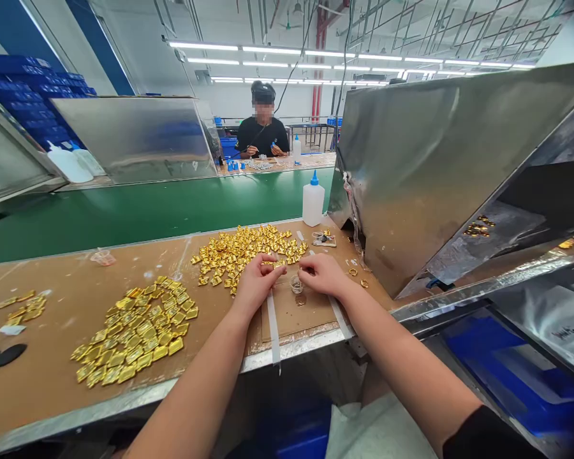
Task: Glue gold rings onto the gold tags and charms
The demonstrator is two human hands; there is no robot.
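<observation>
The L. hand (257, 279) appears to pinch a small gold piece (280, 262) btwn thumb and index, above the surface (220, 328); the R. hand (327, 274) has its fingertips drawn together, but we can't tell what, if anything, it grasps. We'd keep both wrists steady, w/ the clear round cup (296, 285) btwn them unbumped. We note shiny, metallic-looking finishes: a jumbled heap (242, 247) beyond, flatter, squarish pcs. (141, 331) at L., plus a translucent, blue-capped bottle (312, 205).

Brown with whitish smears on the surface (43, 376). Shiny gold on the front heap (141, 335) by the near edge, the rear heap (249, 245) by the far edge. Plain green on the strip (172, 210). Milky white on the bottle (312, 207), blue on its cap (314, 180).
</observation>
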